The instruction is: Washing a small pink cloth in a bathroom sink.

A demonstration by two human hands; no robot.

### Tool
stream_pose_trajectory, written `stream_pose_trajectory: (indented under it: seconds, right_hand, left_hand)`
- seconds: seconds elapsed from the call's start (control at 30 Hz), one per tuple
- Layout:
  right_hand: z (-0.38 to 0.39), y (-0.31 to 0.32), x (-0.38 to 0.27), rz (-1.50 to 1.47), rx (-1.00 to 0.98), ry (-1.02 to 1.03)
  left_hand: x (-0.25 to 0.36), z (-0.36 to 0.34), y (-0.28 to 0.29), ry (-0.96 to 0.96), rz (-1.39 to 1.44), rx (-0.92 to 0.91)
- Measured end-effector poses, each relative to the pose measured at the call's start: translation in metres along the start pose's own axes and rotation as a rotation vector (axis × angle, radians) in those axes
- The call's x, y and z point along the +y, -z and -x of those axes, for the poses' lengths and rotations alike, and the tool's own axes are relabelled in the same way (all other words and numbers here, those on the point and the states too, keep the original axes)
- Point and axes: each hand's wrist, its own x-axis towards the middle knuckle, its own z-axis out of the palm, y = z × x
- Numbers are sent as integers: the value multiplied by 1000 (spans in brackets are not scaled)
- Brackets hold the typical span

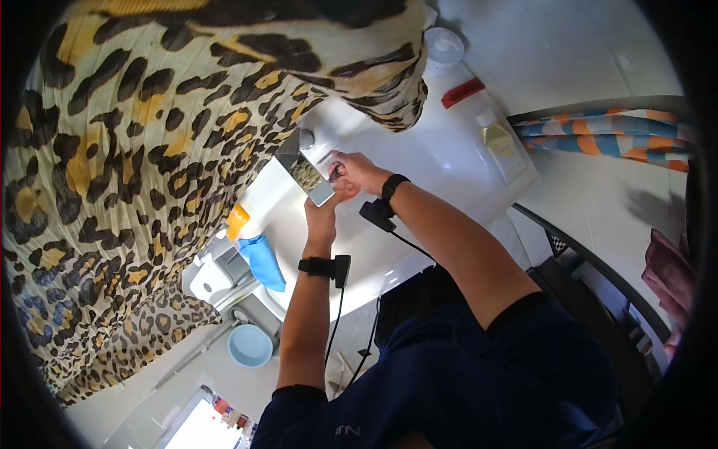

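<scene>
Both my hands meet over the white washbasin (441,176), right beside the chrome tap (307,173). My right hand (360,170) is closed, its fingers curled and pinched toward the tap. Below it, my left hand (326,212) is closed too, partly hidden by the tap's square end. A small dark and reddish patch shows between the fingers; I cannot make out what it is. Each wrist wears a black strap with a small box and a cable.
On the basin's right rim lie a red object (462,93) and a yellow-labelled clear bottle (496,144), with a white pump bottle (444,48) behind. At left are a blue cloth (262,262), an orange item (237,221) and a blue basin (250,346). A leopard-print curtain (149,150) hangs close by.
</scene>
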Motion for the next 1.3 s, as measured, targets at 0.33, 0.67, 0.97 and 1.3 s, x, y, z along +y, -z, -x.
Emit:
stream_pose_trajectory:
  seconds: [0.33,0.67,0.97,1.3]
  right_hand:
    - [23,27,4,9,124,-274]
    - [-13,12,51,738,-256,456]
    - [26,-43,37,1205,289,731]
    - [-4,-9,20,824,250,361]
  left_hand:
    - [38,9,-17,-26,225,-144]
    - [-1,-15,1,-170,26,17]
    - [-21,-20,7,223,965,-196]
    - [-15,-28,-20,95,659,-92]
